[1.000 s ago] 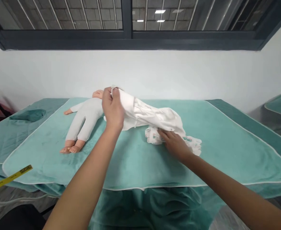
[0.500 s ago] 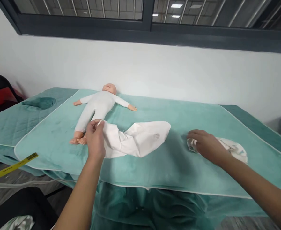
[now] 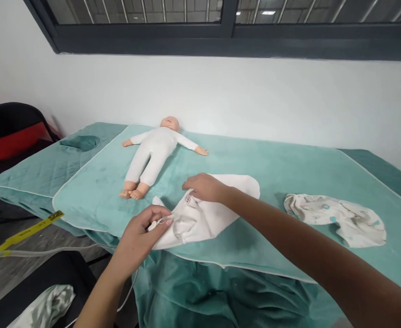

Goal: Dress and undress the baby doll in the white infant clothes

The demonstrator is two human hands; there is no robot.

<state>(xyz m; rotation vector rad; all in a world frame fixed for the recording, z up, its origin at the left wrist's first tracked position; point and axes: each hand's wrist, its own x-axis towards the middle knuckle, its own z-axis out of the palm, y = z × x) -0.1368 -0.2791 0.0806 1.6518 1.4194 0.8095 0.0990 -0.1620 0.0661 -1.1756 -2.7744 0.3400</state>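
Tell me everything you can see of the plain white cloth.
The plain white cloth looks thin, with a small dark mark near its upper edge. It lies on the green cover, wrinkled at left, smoother toward its rounded right end. The left hand pinches its left part; the right hand touches its upper edge.

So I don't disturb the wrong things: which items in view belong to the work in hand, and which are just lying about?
In hand:
white cloth, pinched by the left hand, touched by the right hand

Apparently lying about:
doll, on its back
patterned cloth, to the right on the green cover
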